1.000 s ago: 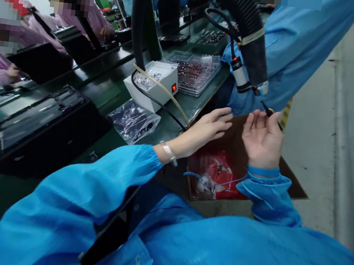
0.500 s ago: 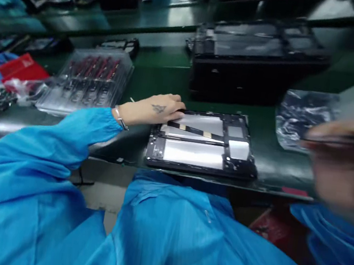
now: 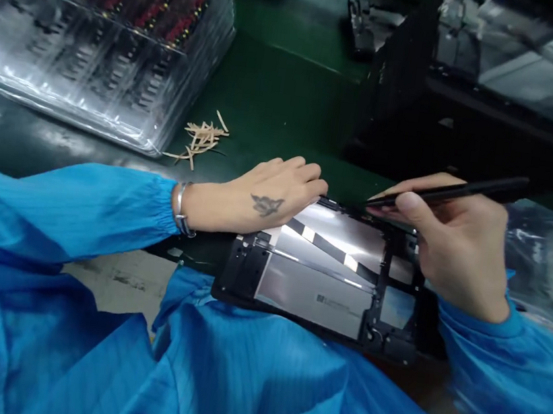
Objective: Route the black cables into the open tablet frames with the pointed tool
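An opened tablet (image 3: 315, 304) lies tilted at the bench's front edge, silver panels and a dark ribbon cable (image 3: 330, 246) with pale patches showing inside. My left hand (image 3: 273, 193) is closed over its far left edge, fingertips partly hidden behind it. In my right hand (image 3: 461, 231) are slim black tweezers (image 3: 467, 189), pinched between thumb and fingers. Their tips point at the far rim of the tablet; whether they touch it or grip anything I cannot make out.
Thin pale strips (image 3: 201, 139) lie in a small heap beyond my left wrist. Clear plastic trays (image 3: 159, 130) with red-and-black parts stand at the left. A big black stack of housings (image 3: 469, 137) rises at the back right, with a clear bag (image 3: 538, 234) near my right wrist.
My right hand has come in from the far right with the tweezers to the tablet's far rim. My left hand stays on the tablet. The view has moved closer and tilted down.
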A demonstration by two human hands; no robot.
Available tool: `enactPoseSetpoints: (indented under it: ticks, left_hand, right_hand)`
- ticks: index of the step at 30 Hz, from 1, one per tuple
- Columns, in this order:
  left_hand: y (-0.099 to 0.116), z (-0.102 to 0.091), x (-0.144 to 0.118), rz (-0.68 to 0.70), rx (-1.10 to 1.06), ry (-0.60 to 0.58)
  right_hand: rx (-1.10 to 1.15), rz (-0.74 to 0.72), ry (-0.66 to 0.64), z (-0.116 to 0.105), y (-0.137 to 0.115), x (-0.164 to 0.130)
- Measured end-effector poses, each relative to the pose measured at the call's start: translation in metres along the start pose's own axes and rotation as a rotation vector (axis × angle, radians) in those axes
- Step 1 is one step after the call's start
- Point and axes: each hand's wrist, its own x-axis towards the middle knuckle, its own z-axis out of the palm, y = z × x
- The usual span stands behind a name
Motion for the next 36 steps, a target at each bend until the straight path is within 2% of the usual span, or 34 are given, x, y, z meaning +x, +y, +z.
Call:
enactPoseSetpoints:
  ticks: [4, 10, 19, 27, 36]
  left_hand:
    - [0.004, 0.001, 0.003, -0.025, 0.103, -0.055]
    - [0.004, 0.003, 0.005, -0.030, 0.113, -0.039]
    - [0.006, 0.001, 0.007, -0.049, 0.141, -0.086]
    - [0.004, 0.006, 0.006, -0.048, 0.127, -0.038]
    - [0.004, 0.003, 0.007, -0.057, 0.119, -0.059]
  right_hand:
    - [-0.154, -0.026, -0.037, -0.001, -0.004, -0.002]
    - [-0.343, -0.142, -0.037, -0.001, -0.009, -0.002]
    - [-0.320, -0.094, -0.046, 0.001, -0.012, -0.003]
    - [-0.279, -0.069, -0.029, -0.001, -0.011, -0.003]
    - [-0.283, -0.153, -0.058, 0.003, -0.012, -0.003]
